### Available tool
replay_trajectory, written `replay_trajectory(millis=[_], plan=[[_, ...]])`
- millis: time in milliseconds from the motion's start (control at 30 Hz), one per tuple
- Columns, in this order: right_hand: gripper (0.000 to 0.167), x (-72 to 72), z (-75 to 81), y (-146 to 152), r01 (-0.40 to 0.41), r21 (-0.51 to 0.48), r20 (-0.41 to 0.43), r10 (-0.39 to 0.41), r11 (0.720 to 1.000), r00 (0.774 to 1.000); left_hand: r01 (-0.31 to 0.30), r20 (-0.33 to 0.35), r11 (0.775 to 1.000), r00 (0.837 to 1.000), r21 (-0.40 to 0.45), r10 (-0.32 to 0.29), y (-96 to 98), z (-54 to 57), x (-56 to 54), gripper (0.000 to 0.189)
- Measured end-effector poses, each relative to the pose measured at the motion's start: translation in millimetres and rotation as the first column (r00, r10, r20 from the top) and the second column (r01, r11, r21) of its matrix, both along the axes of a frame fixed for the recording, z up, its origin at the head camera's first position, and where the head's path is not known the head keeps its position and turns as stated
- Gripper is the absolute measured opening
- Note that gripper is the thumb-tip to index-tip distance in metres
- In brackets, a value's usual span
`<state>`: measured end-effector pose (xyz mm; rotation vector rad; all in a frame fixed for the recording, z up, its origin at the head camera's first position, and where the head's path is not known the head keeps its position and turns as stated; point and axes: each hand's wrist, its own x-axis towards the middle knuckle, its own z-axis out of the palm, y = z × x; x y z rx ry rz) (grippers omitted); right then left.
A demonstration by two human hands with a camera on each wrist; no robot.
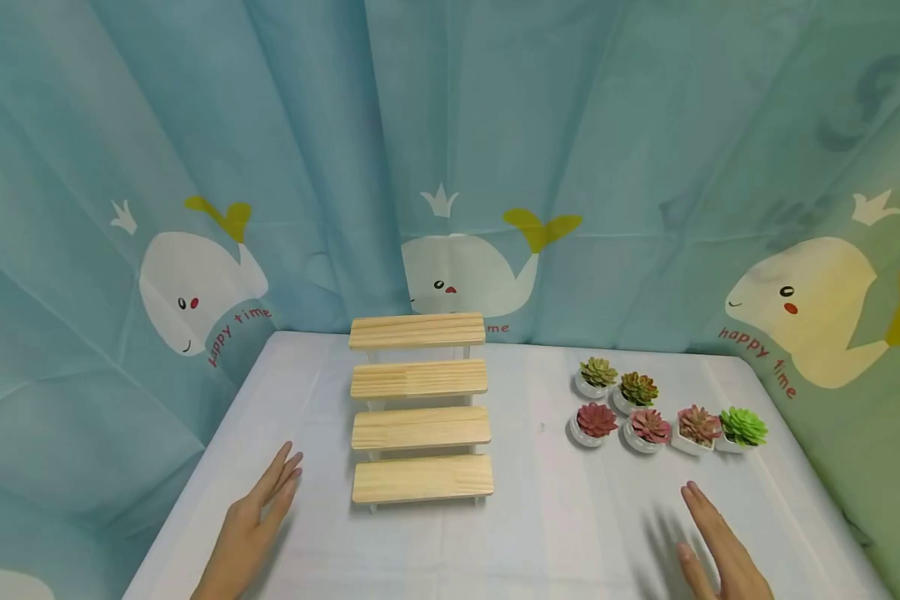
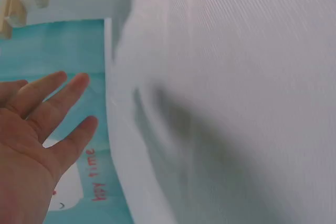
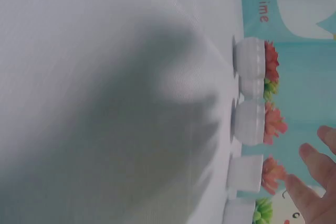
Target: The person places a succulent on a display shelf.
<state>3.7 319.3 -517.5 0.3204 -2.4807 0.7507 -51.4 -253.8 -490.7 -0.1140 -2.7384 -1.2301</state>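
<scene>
My left hand (image 1: 249,527) hovers over the table, left of a wooden tiered stand (image 1: 422,479), holding nothing. In the left wrist view its fingers (image 2: 59,103) are spread. My right hand (image 1: 723,550) is over the table's right part, also holding nothing, its fingers (image 3: 315,166) extended. Nearest to it are several potted succulents: a dark red one (image 1: 596,420), a pink one (image 1: 650,426), a reddish-brown one (image 1: 699,425) and a bright green one (image 1: 743,427). Behind these stand an olive-green one (image 1: 598,372) and a green-and-red one (image 1: 638,388). The pots are white.
A white cloth covers the table (image 1: 555,533). Blue-green curtains (image 1: 495,108) printed with whales hang behind it and at both sides. The stand's stepped boards rise toward the back curtain.
</scene>
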Motion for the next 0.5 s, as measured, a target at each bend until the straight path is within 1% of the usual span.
replay_trajectory(millis=[33,100,200,300,400,500], plan=[[0.082,2.0,1.2,-3.8,0.042,-0.016,0.014,-0.042,0.999,0.999,-0.004,0.004,0.999,1.000,0.032,0.004,2.0,-1.1,-1.4,0.058],[0.078,4.7,3.4,-11.1,0.136,-0.041,0.055,-0.134,0.990,0.989,-0.008,0.022,0.995,1.000,0.102,0.006,6.0,-3.6,-4.9,0.056],[0.069,3.4,5.8,-19.5,0.231,-0.089,0.091,-0.223,0.969,0.971,-0.005,0.041,0.975,0.999,0.222,-0.005,13.4,-7.2,-12.6,0.054],[0.062,-2.5,7.2,-26.3,0.258,-0.162,0.103,-0.244,0.952,0.964,0.012,0.023,0.949,1.000,0.316,-0.020,22.2,-8.9,-21.8,0.055],[0.057,-9.1,7.1,-32.0,0.245,-0.236,0.112,-0.224,0.940,0.968,0.027,0.005,0.927,1.000,0.375,-0.031,30.2,-8.3,-29.3,0.056],[0.054,-14.7,5.9,-37.4,0.230,-0.312,0.119,-0.202,0.922,0.972,0.026,0.031,0.904,0.999,0.426,-0.043,36.5,-7.8,-35.6,0.057]])
